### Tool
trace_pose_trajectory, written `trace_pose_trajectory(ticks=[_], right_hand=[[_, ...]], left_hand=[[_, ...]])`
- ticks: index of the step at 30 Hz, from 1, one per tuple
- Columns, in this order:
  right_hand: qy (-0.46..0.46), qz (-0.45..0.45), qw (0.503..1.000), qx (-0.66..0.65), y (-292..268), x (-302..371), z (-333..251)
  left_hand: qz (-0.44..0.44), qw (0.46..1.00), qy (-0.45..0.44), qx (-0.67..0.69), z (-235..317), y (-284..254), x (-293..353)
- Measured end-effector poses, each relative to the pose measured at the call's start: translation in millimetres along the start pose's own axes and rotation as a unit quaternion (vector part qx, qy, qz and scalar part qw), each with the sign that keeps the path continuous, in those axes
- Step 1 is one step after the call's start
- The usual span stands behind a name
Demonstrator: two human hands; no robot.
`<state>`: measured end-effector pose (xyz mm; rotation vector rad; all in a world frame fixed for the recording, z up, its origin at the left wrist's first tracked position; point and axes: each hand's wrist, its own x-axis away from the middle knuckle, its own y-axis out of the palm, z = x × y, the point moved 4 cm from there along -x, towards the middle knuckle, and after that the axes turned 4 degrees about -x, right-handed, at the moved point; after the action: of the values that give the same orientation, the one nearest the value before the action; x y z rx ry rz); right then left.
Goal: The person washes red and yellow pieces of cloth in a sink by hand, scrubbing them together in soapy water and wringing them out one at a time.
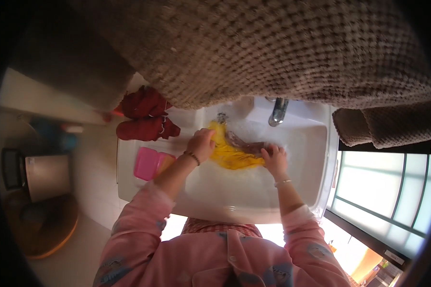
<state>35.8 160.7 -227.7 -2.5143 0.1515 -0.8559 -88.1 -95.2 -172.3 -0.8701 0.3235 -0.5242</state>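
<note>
A wet yellow cloth (232,159) lies in the white sink (215,191), bent in a curve between my two hands. Along its upper side runs a brownish-grey piece of cloth (246,143); I cannot tell whether the two are joined. My left hand (202,143), with a beaded bracelet at the wrist, is closed on the yellow cloth's left end. At the other end, my right hand (275,160) has its fingers bent over the fabric, gripping it where yellow and grey meet. Whitish suds or water show around the cloth.
A chrome faucet (278,112) juts over the sink's back. On the left ledge sit crumpled dark red cloths (146,125) and a pink soap box (148,163). A brown waffle towel (273,52) hangs across the top, and another brown towel (383,126) is at right.
</note>
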Motion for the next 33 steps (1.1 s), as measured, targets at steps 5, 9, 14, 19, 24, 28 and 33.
trace_pose_trajectory(ticks=[5, 9, 14, 19, 24, 28, 33], right_hand=[[-0.194, 0.126, 0.882, 0.411, 30, 46, -19], [-0.05, 0.076, 0.941, 0.326, -18, 26, 19], [-0.043, 0.044, 0.967, 0.249, -65, 53, 51], [0.008, 0.102, 0.956, 0.275, -59, 74, 28], [-0.098, -0.002, 0.995, -0.026, -61, 89, -38], [-0.21, 0.001, 0.924, -0.32, -39, 87, -58], [-0.057, 0.026, 0.978, -0.2, -39, 72, -22]], left_hand=[[-0.082, 0.964, -0.034, -0.252, 34, 81, 17], [-0.222, 0.957, -0.019, -0.188, 20, 83, 23], [-0.279, 0.942, -0.089, -0.163, 33, 33, 36], [-0.173, 0.974, -0.031, -0.146, 58, 17, 23], [-0.212, 0.732, -0.21, 0.612, 77, 19, 10], [-0.223, 0.529, -0.257, 0.778, 132, 13, 0], [-0.243, 0.511, -0.289, 0.773, 128, 31, 1]])
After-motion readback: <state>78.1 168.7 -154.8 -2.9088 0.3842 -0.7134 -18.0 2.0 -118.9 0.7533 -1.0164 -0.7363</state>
